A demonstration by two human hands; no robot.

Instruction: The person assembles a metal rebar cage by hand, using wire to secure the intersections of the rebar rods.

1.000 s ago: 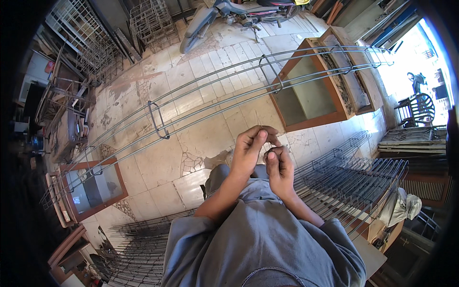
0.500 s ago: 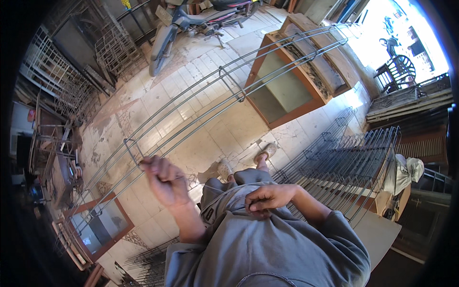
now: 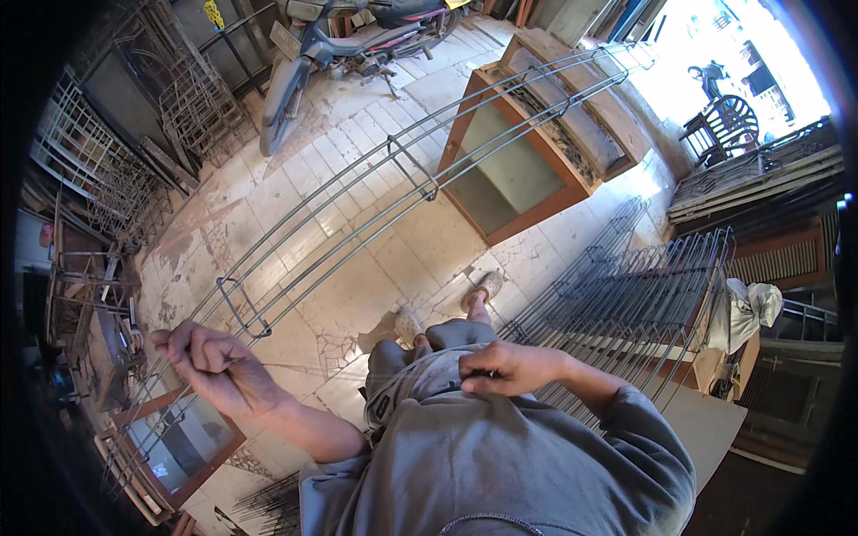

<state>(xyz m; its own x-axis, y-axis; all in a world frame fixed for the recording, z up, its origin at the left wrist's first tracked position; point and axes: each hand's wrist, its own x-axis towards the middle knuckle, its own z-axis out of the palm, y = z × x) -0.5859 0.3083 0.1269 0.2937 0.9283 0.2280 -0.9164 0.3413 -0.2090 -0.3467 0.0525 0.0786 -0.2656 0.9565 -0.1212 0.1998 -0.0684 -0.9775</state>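
Note:
A long cage of thin steel rods with square wire stirrups runs diagonally across in front of me. At its lower left, my left hand is closed with fingers curled, close to the rods just past a stirrup. Whatever its fingers hold is too small to make out, and I cannot tell whether they touch the rods. In front of my waist, my right hand is closed. Faint thin wires stretch leftward from it toward my left wrist.
A wooden cabinet with glass panel stands beyond the cage. At right lie several stacked wire cages beside a pale bag. A motorbike is parked at the far side. A framed pane leans at lower left.
My left hand has moved left and down along the cage, away from beside the stirrup to past it. My right hand stays at my waist. The whole view has shifted slightly.

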